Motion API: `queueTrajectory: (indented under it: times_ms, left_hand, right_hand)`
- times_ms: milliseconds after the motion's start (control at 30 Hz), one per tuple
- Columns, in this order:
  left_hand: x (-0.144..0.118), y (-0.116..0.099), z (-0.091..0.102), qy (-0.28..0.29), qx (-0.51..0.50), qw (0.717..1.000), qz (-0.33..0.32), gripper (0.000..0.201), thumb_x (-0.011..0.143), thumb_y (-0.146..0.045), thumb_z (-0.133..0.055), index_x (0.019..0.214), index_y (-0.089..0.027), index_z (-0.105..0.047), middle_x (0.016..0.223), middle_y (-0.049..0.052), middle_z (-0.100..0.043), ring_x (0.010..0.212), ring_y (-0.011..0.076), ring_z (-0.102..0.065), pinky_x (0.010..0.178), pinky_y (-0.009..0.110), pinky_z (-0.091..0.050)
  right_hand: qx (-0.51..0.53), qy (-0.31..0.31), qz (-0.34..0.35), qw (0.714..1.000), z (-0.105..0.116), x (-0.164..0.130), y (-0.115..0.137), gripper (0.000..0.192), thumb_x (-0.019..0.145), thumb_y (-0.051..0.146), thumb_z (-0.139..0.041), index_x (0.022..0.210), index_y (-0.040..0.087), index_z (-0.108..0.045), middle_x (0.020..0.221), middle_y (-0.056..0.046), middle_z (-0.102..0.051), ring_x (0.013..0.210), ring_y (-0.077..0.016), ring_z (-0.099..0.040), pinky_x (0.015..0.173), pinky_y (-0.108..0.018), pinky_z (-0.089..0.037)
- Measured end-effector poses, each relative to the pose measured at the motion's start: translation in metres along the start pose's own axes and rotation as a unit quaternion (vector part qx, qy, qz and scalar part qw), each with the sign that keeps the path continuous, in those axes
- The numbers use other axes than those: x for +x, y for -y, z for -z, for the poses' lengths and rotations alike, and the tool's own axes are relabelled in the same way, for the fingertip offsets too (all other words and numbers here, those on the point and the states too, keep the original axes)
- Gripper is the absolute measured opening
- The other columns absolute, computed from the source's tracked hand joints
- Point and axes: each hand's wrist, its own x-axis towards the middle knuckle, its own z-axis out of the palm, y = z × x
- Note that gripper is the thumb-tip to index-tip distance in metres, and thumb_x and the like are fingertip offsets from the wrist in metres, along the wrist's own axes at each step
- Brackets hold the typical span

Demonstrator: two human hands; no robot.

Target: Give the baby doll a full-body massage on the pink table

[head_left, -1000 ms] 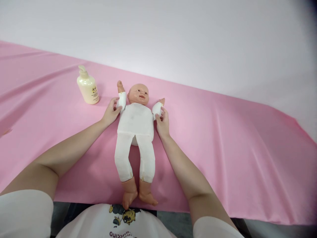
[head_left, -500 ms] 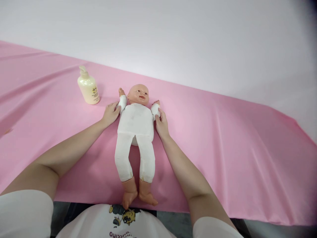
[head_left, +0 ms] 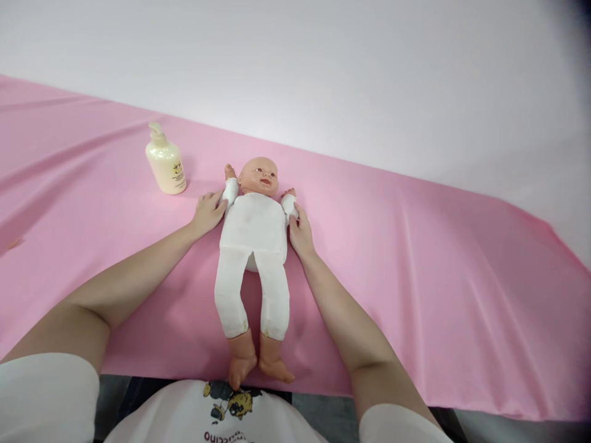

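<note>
On pink cloth-draped worktop: white-bodied doll with smooth plastic-looking head, on back, feet at near edge. Left hand, right hand: fingers curled around one arm each. Uneven pull might twist arms or slide doll off.

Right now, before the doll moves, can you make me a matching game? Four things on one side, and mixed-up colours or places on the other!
Things:
1. doll
2. bottle
3. cloth
4. left hand

Clues:
A. pink, spread out underneath
B. touching the doll's arm nearer the bottle
C. lying face up, with a white body
D. cream-coloured, with a pump on top

Right pairs: 1-C, 2-D, 3-A, 4-B
</note>
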Motion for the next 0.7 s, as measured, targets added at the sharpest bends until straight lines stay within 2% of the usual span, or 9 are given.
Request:
queueTrajectory:
  times_ms: [133, 233, 333, 433, 533, 633, 700]
  left_hand:
    - [0.0002, -0.0005, 0.0013, -0.007, -0.047, 0.999, 0.015, 0.049, 0.089, -0.037, -0.052, 0.134, -0.018, -0.062, 0.117, 0.012, -0.069, 0.108, 0.032, -0.061, 0.106, 0.052, -0.042]
    - [0.0004, 0.0014, -0.0003, -0.006, -0.139, 0.99, 0.033, 0.053, 0.086, -0.034, -0.056, 0.136, -0.019, -0.056, 0.125, 0.011, -0.068, 0.108, 0.0283, -0.063, 0.102, 0.048, -0.046]
    - [0.0017, 0.0051, -0.0036, -0.017, -0.231, 0.972, 0.047, 0.065, 0.079, -0.027, -0.062, 0.142, -0.019, -0.045, 0.128, 0.011, -0.066, 0.111, 0.026, -0.063, 0.101, 0.044, -0.048]
    - [0.0035, 0.0074, -0.0057, -0.031, -0.3, 0.952, 0.047, 0.079, 0.071, -0.019, -0.066, 0.145, -0.02, -0.039, 0.121, 0.009, -0.068, 0.114, 0.025, -0.064, 0.101, 0.041, -0.048]
    - [0.0038, 0.0062, -0.0052, -0.029, -0.352, 0.934, 0.046, 0.079, 0.064, -0.015, -0.068, 0.139, -0.02, -0.045, 0.115, 0.007, -0.069, 0.114, 0.0254, -0.064, 0.1, 0.04, -0.048]
    - [0.0033, 0.0031, -0.004, -0.013, -0.413, 0.909, 0.058, 0.077, 0.058, -0.011, -0.067, 0.133, -0.02, -0.052, 0.106, 0.004, -0.071, 0.102, 0.0239, -0.068, 0.092, 0.038, -0.052]
    - [0.0034, 0.0019, -0.004, -0.005, -0.446, 0.892, 0.07, 0.078, 0.056, -0.009, -0.067, 0.131, -0.02, -0.053, 0.093, 0.0, -0.072, 0.091, 0.0217, -0.069, 0.088, 0.038, -0.054]
  right_hand:
    - [0.102, -0.012, -0.002, 0.995, -0.0012, -0.0004, 0.002, 0.052, 0.085, 0.04, -0.062, 0.135, 0.024, -0.054, 0.147, -0.011, -0.057, 0.136, -0.026, -0.054, 0.12, -0.051, -0.039]
    - [0.218, -0.007, -0.009, 0.976, -0.0026, 0.0011, 0.0003, 0.053, 0.078, 0.034, -0.07, 0.129, 0.028, -0.055, 0.14, -0.006, -0.063, 0.133, -0.0246, -0.057, 0.118, -0.048, -0.041]
    - [0.289, -0.014, -0.026, 0.957, -0.0031, 0.0039, -0.0019, 0.056, 0.069, 0.027, -0.075, 0.122, 0.03, -0.057, 0.133, -0.003, -0.067, 0.128, -0.0231, -0.06, 0.116, -0.046, -0.043]
    - [0.324, -0.031, -0.039, 0.945, -0.0027, 0.0065, -0.0036, 0.049, 0.061, 0.018, -0.075, 0.107, 0.028, -0.061, 0.114, 0.001, -0.071, 0.109, -0.0199, -0.066, 0.105, -0.039, -0.05]
    - [0.348, -0.036, -0.043, 0.936, -0.0027, 0.0076, -0.0045, 0.039, 0.056, 0.011, -0.072, 0.09, 0.026, -0.06, 0.089, 0.005, -0.069, 0.086, -0.0144, -0.065, 0.084, -0.029, -0.054]
    - [0.346, -0.046, -0.052, 0.936, -0.0036, 0.007, -0.004, 0.027, 0.056, 0.011, -0.067, 0.076, 0.024, -0.055, 0.073, 0.007, -0.062, 0.07, -0.0115, -0.059, 0.068, -0.024, -0.05]
    - [0.33, -0.046, -0.063, 0.941, -0.0044, 0.0061, -0.0028, 0.021, 0.058, 0.013, -0.065, 0.069, 0.024, -0.05, 0.068, 0.007, -0.058, 0.067, -0.0112, -0.058, 0.068, -0.025, -0.05]
